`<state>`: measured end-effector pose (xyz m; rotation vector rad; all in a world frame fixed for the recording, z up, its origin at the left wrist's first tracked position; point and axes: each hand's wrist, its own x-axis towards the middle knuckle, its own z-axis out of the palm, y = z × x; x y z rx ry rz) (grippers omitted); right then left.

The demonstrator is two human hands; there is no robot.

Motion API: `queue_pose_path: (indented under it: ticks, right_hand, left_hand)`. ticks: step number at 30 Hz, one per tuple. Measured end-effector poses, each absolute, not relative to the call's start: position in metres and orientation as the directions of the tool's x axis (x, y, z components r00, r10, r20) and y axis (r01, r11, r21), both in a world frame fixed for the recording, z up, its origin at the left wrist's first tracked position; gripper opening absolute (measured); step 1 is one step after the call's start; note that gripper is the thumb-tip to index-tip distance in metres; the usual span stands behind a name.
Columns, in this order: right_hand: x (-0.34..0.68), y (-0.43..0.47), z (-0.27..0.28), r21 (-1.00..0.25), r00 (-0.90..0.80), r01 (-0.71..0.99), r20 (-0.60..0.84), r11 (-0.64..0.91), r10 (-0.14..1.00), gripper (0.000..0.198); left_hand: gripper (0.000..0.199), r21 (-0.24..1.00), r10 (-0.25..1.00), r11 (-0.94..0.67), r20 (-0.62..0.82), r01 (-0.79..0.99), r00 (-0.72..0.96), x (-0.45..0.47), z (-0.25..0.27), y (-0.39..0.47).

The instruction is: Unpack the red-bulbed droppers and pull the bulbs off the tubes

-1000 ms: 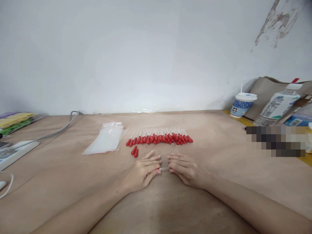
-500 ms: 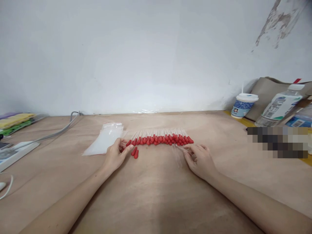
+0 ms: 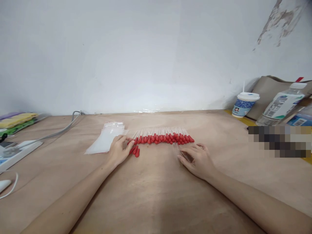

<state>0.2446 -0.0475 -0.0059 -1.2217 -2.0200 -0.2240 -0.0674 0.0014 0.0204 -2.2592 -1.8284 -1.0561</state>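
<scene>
A row of glass droppers with red rubber bulbs [image 3: 161, 138] lies across the middle of the table, glass ends towards the wall. My left hand [image 3: 120, 150] is at the row's left end, its thumb and fingers closed round a red rubber bulb; the fingers partly hide it. Just below are several loose red rubber bulbs [image 3: 137, 152]. In front of the row's right part lie several bare glass tubes [image 3: 175, 149]. My right hand [image 3: 198, 160] rests over them, thumb and fingers apart, with some tubes under the fingertips.
A clear plastic bag [image 3: 103, 141] lies left of the row. At the far left are a power strip [image 3: 29, 148] with a grey cable and coloured pads [image 3: 18, 121]. A paper cup [image 3: 245, 104], a plastic bottle [image 3: 282, 104] and a grey bag [image 3: 262, 87] stand at the right.
My right thumb and fingers have parted from a glass tube and moved lower over the tubes. My left thumb has shifted up and right onto a bulb at the row's left end.
</scene>
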Motion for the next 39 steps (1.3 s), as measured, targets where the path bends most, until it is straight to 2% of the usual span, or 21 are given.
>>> queue_pose_path:
  ticks: [5,10,13,17,20,22,26,31,35,39]
  right_hand:
    - [0.244,-0.050,-0.003,-0.222,-0.307,0.807,0.635,0.548,0.709,0.027]
    - [0.245,-0.048,-0.003,-0.237,-0.314,0.796,0.623,0.556,0.716,0.023]
    - [0.246,-0.046,-0.005,-0.242,-0.295,0.799,0.640,0.551,0.709,0.020]
    - [0.247,-0.043,-0.008,-0.255,-0.287,0.792,0.647,0.554,0.707,0.016]
    - [0.249,-0.040,-0.011,-0.290,-0.296,0.749,0.657,0.595,0.693,0.019]
    - [0.250,-0.039,-0.011,-0.325,-0.298,0.701,0.675,0.634,0.675,0.025]
    - [0.251,-0.041,-0.008,-0.353,-0.320,0.650,0.676,0.673,0.664,0.038]
    - [0.249,-0.044,-0.005,-0.232,-0.507,0.600,0.629,0.765,0.589,0.054]
    - [0.246,-0.043,-0.006,-0.128,-0.614,0.577,0.583,0.806,0.532,0.044]
    - [0.244,-0.043,-0.007,-0.128,-0.626,0.564,0.578,0.816,0.524,0.028]
  left_hand:
    - [0.026,0.245,0.832,-0.314,0.536,0.917,0.141,-0.055,0.020,0.011]
    - [0.023,0.213,0.843,-0.267,0.524,0.940,0.121,-0.048,0.019,0.015]
    - [0.022,0.240,0.839,-0.267,0.534,0.933,0.103,-0.049,0.017,0.017]
    - [0.022,0.340,0.780,-0.271,0.626,0.900,-0.002,-0.052,0.013,0.017]
    - [0.023,0.382,0.736,-0.338,0.676,0.860,-0.011,-0.051,0.012,0.006]
    - [0.023,0.386,0.745,-0.428,0.663,0.817,0.077,-0.046,0.013,-0.005]
    - [0.019,0.354,0.742,-0.625,0.548,0.696,0.387,-0.030,0.016,-0.025]
    - [0.015,0.356,0.682,-0.728,0.462,0.586,0.567,-0.014,0.016,-0.036]
    - [0.014,0.355,0.644,-0.765,0.442,0.537,0.625,-0.010,0.017,-0.039]
    - [0.015,0.359,0.625,-0.781,0.442,0.511,0.644,-0.009,0.019,-0.042]
